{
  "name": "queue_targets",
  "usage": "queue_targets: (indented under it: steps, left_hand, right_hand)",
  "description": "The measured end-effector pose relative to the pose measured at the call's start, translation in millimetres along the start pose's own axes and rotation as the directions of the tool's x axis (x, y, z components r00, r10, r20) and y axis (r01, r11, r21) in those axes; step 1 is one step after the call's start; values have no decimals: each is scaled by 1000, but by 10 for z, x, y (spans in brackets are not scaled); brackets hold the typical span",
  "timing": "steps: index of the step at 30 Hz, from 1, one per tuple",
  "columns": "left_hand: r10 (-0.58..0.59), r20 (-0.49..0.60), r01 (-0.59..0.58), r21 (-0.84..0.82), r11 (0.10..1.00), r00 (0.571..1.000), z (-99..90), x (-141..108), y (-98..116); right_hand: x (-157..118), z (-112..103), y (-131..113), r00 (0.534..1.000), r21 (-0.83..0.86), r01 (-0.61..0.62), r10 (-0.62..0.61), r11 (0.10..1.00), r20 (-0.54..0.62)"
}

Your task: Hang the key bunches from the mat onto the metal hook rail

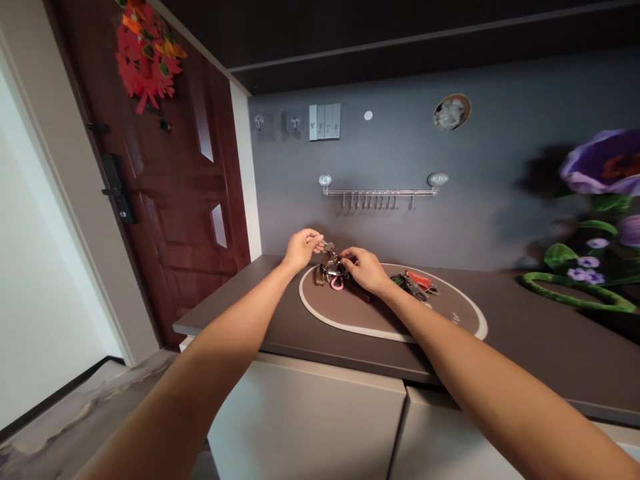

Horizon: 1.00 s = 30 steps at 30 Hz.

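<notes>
Both my hands are closed on one bunch of keys (329, 247), held just above an oval brown mat (360, 318) with a pale rim. My left hand (303, 248) pinches a key at the upper left of the bunch. On its right side, the fingers of my right hand (364, 267) grip the ring or fob end, partly hidden by the fingers. Brown straps and a pink carabiner (337, 283) hang below, close to the mat. A second pile of keys (413, 287) with a red tag (419, 279) lies on the mat, right of my right wrist.
The mat lies on a dark countertop (225, 301) above pale cabinet doors (310, 413). A clear rail with several hooks (380, 193) is fixed to the grey wall behind. Purple artificial flowers (600, 160) stand at right. A dark red door (185, 220) is at left.
</notes>
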<state>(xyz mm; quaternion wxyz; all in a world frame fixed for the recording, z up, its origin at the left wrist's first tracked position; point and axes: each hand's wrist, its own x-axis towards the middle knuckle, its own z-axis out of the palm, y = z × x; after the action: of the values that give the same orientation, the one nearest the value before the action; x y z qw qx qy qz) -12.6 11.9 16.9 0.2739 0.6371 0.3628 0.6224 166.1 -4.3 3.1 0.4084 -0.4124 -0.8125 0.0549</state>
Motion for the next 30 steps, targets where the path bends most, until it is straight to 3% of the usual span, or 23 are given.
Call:
queue_targets:
  steps: [14, 24, 30]
  left_hand:
    - [-51, 6, 51, -284, 958, 999, -10, -27, 62]
    - [-59, 108, 91, -327, 941, 992, 42, -71, 126]
    - [-58, 110, 93, -349, 932, 992, 42, -62, 140]
  right_hand:
    - [-13, -14, -81, 994, 50, 38, -33, 998, -105]
    - [-8, 4, -114, 981, 55, 101, -90, 993, -173]
    - [-14, -20, -126, 975, 14, 128, -123, 992, -185]
